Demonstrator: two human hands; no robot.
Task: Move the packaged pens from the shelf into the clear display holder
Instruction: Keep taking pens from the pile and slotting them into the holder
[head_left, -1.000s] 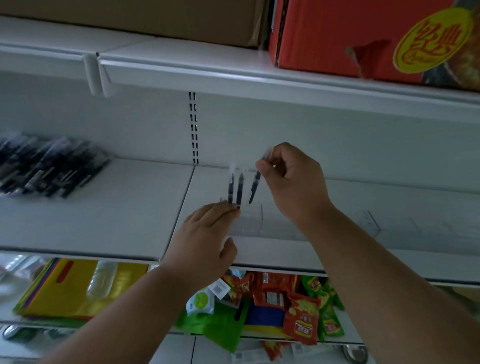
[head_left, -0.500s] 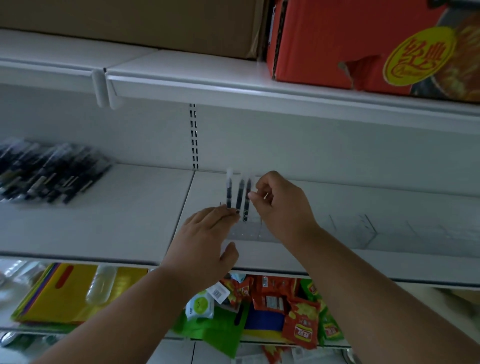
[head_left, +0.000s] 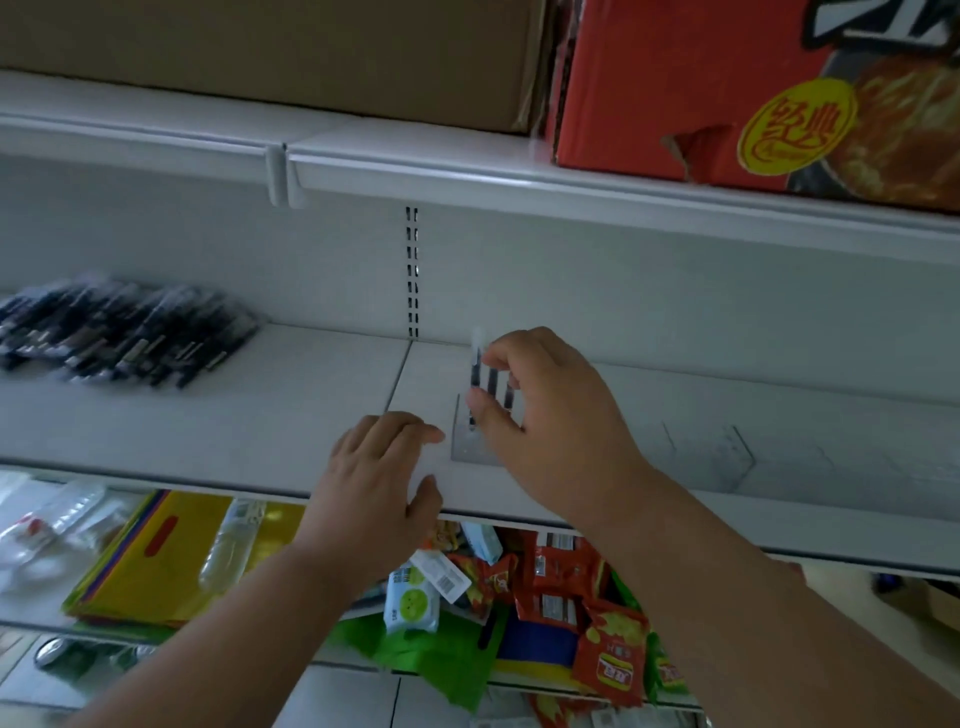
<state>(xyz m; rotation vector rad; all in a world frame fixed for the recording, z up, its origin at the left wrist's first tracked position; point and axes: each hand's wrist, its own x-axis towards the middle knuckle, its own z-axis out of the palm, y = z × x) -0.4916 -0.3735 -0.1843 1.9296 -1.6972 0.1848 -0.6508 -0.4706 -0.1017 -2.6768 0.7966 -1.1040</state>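
Bottom of frame: lower shelf clutter, snack packs (head_left: 561, 592) and a yellow folder (head_left: 171, 551), not part of the task.

Centre, on the middle shelf (head_left: 208, 431): left hand (head_left: 382, 483) lies flat, fingers straight, holding nothing, fingertips just beside the holder's left end. Right hand (head_left: 550, 421) has thumb and fingers curled around three pens (head_left: 491, 384) standing upright in the left end of the clear holder (head_left: 727, 457); whether it actually pinches them or has let go, cannot tell for sure, looks like a loose grip on them.

Rest of the holder, running to centre right, looks bare.

Far left, mid-height: pen pile (head_left: 119, 332), many packs, blurred, lying flat on the shelf, well apart from the holder.

Judgement: early stage, three pens in, most of the pile left to move.

Top: brown box (head_left: 260, 47) and red box (head_left: 727, 88) on the upper shelf.
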